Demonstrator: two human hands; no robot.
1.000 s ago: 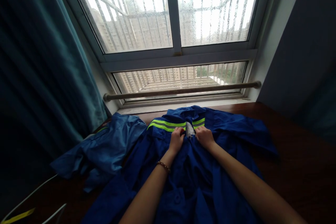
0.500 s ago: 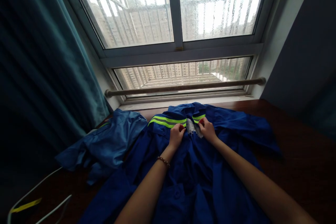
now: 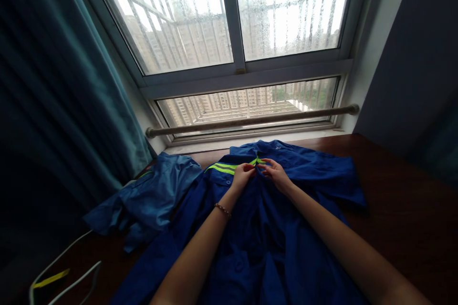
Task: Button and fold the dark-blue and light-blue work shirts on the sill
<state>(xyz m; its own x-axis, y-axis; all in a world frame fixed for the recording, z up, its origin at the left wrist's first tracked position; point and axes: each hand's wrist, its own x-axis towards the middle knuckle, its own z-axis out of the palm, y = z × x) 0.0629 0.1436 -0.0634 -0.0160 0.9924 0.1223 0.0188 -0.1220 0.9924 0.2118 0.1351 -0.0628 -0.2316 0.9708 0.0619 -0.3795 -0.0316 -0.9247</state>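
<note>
Blue jacket point(image 3: 265, 228) between pinching hands point(image 3: 259, 174)

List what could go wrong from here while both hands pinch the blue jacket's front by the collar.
1. The left hand and right hand grip the blue jacket only near the top, so the rumpled fabric below may end up misaligned.
2. The second blue garment lies against the jacket's sleeve, so a tug might drag it along.
</note>
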